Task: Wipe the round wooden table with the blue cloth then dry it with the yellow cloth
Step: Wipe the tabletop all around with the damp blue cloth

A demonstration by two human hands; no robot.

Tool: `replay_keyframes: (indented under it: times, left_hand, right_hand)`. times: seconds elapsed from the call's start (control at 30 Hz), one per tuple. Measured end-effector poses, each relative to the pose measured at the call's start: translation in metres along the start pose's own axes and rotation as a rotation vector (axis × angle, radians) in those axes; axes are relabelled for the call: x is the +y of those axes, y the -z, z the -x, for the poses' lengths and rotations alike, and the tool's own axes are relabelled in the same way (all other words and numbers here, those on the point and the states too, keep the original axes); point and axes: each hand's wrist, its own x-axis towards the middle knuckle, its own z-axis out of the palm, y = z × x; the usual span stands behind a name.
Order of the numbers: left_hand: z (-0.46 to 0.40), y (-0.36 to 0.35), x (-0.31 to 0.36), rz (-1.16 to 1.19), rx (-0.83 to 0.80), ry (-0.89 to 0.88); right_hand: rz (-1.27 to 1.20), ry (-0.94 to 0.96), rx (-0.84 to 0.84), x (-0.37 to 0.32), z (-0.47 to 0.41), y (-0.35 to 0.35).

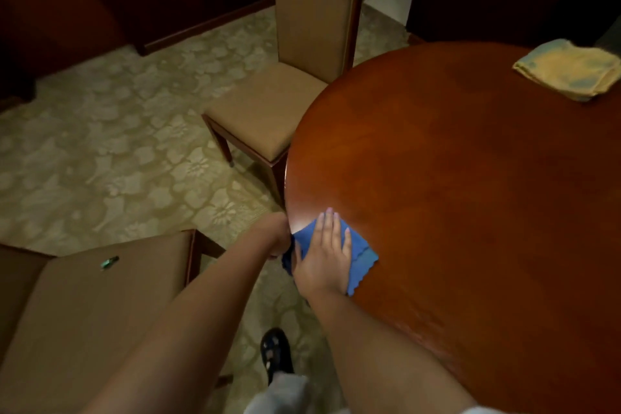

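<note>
right hand (327, 252) flat, fingers straight, pressing blue cloth (359, 262) on round wooden table (453, 178) edge at 8 o'clock. left hand (277, 235) curled, gripping cloth's overhang at rim. yellow cloth (568, 69) folded at 1 o'clock.

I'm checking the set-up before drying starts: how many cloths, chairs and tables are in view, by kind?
Cloths: 2, the blue cloth and the yellow cloth
Chairs: 2, chair with tall back and near chair
Tables: 1, round wooden table
Total: 5

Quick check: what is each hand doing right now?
Left hand: grips the blue cloth's overhanging part at the table edge.
Right hand: flat, pressing the cloth down.
</note>
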Motion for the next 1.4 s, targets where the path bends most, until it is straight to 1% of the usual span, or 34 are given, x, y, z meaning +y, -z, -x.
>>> replay_keyframes:
  times: [0.1,0.13,0.27,0.3,0.37,0.47,0.53,0.67,0.77,0.83,0.93,1.17,1.27,1.4]
  left_hand:
    - [-0.039,0.031,-0.013,-0.063,0.036,-0.075]
    - [-0.052,0.041,-0.017,-0.066,0.061,-0.117]
    - [-0.1,0.073,-0.027,0.049,0.165,-0.204]
    - [-0.11,0.078,-0.029,0.094,0.175,-0.222]
    - [-0.128,0.086,-0.033,0.178,0.177,-0.263]
    - [-0.153,0.092,-0.04,0.303,0.202,-0.309]
    - [-0.163,0.094,-0.042,0.37,0.212,-0.309]
    - [-0.166,0.091,-0.042,0.439,0.229,-0.309]
    - [-0.158,0.082,-0.043,0.464,0.214,-0.311]
    - [-0.146,0.073,-0.041,0.504,0.174,-0.298]
    - [-0.119,0.052,-0.027,0.532,0.102,-0.312]
    - [-0.037,-0.017,0.031,0.421,0.031,-0.404]
    - [-0.007,-0.049,0.061,0.372,-0.053,-0.439]
    - [0.025,-0.088,0.106,0.292,-0.182,-0.5]
  right_hand:
    - [0.049,-0.058,-0.041,-0.027,-0.043,-0.002]
    - [0.048,-0.097,-0.017,-0.035,-0.058,0.0]
    - [0.035,-0.237,0.026,-0.062,-0.113,0.0]
    - [0.037,-0.266,0.044,-0.066,-0.125,0.001]
    - [0.032,-0.298,0.017,-0.073,-0.148,0.003]
    - [0.04,-0.313,0.008,-0.077,-0.176,0.008]
    - [0.045,-0.302,0.017,-0.078,-0.189,0.009]
    - [0.045,-0.259,0.012,-0.075,-0.192,0.008]
    - [0.073,-0.12,0.003,-0.056,-0.182,0.011]
    - [0.102,-0.036,-0.015,-0.036,-0.167,0.014]
    - [0.107,0.022,-0.039,-0.004,-0.134,0.02]
    - [0.12,0.0,-0.085,0.077,-0.036,0.032]
    - [0.097,-0.043,-0.083,0.116,0.011,0.038]
    - [0.083,-0.146,-0.065,0.167,0.07,0.042]
